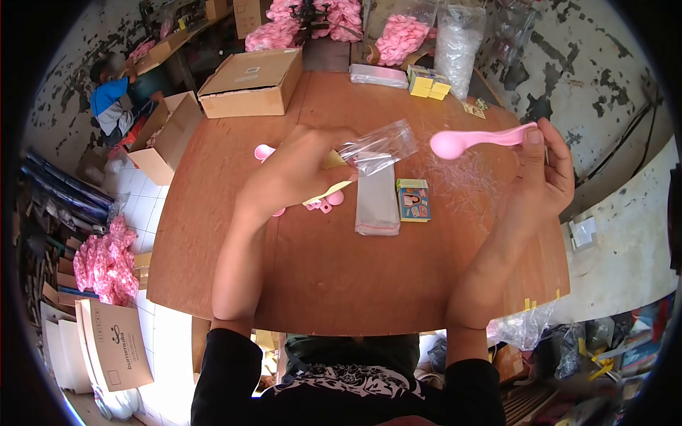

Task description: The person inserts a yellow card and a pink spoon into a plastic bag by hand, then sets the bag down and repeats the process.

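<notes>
My right hand [536,177] is raised over the right side of the table, its fingers closed on the handle end of a pink spoon [469,142]. The spoon's bowl points left. Over the table's middle, my left hand [295,170] grips a clear plastic bag [387,148], along with a yellow card [330,192]. Several pink spoons [264,152] lie partly hidden under that hand. Between my hands rests a stack of flat clear bags [377,202]. Beside it sits a small pile of printed cards [413,201].
Thin plastic strips [465,177] are scattered below the raised spoon. A closed cardboard box [252,82] stands at the back left, with yellow card stacks [428,83] at the back right. Another person [112,99] sits beyond an open carton [167,138].
</notes>
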